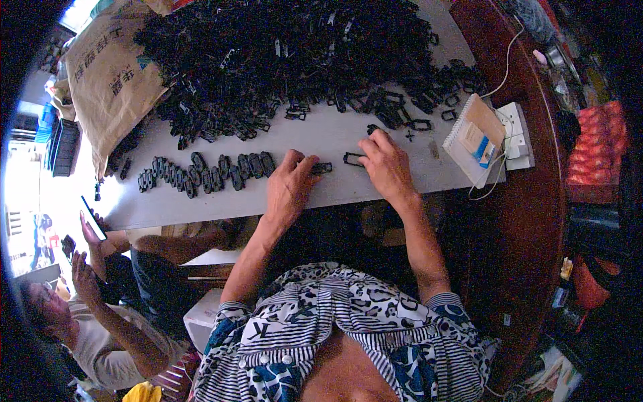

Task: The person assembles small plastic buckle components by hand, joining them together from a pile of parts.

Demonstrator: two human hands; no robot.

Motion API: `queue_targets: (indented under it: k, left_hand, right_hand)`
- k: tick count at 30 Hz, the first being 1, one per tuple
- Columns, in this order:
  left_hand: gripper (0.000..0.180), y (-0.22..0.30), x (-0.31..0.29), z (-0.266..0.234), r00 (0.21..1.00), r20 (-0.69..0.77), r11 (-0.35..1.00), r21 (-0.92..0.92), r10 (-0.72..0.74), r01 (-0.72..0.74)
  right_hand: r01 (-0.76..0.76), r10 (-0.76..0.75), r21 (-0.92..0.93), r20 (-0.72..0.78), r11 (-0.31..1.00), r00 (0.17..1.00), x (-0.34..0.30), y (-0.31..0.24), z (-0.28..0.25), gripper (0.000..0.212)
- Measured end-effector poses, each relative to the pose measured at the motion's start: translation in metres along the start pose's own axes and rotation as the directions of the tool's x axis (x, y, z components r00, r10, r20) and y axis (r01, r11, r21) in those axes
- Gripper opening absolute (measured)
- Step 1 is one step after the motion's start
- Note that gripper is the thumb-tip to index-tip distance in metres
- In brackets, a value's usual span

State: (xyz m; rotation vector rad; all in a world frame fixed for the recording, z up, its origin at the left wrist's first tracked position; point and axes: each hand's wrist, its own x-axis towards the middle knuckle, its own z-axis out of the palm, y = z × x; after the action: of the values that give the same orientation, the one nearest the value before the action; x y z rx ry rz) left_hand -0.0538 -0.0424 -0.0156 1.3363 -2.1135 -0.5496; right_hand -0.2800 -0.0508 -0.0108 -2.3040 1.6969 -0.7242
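My left hand [289, 187] is closed near the table's front edge, its thumb and fingers pinching a small black plastic frame [323, 168] that sticks out to the right. My right hand [390, 167] is curled a little further right. Against its thumb side is a second black rectangular frame [351, 159], pointing left, and another dark piece [372, 128] shows at its fingertips. The two frames lie apart, a short gap between them. Left of my left hand, several black pieces [216, 175] stand in an uneven row on the table.
A large heap of black plastic parts [288, 60] covers the back of the grey table [221, 209]. A printed brown sack [110, 77] leans at the left. A spiral notepad [474, 137] and a white power strip [519, 137] lie right. Another person [114, 328] sits left, holding a phone [94, 218].
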Motion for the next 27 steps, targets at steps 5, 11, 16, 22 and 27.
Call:
queue_targets:
  k: [5,11,16,22,27]
  left_hand:
    - [0.036,0.007,0.005,-0.005,0.997,-0.076,0.998,-0.056,-0.03,0.025]
    - [0.029,0.027,0.032,-0.002,0.991,0.056,0.856,-0.5,-0.125,0.136]
    - [0.026,0.022,0.044,-0.01,0.915,0.313,0.281,-0.882,-0.254,0.379]
    - [0.023,0.028,0.049,-0.013,0.897,0.412,0.004,-0.908,-0.161,0.418]
    - [0.024,0.028,0.037,-0.011,0.903,0.379,0.157,-0.897,-0.204,0.412]
  right_hand:
    - [-0.061,0.061,-0.004,-0.012,0.998,0.998,0.004,-0.004,0.003,0.018]
    - [0.112,-0.079,0.295,-0.123,0.949,0.989,0.017,-0.027,0.002,0.013]
    - [0.116,-0.019,0.691,-0.146,0.713,0.989,0.022,-0.039,-0.019,0.028]
    - [0.258,-0.136,0.673,-0.229,0.694,0.964,0.025,-0.037,-0.005,0.034]
    - [0.284,-0.061,0.765,-0.306,0.579,0.95,0.027,-0.04,0.001,0.03]
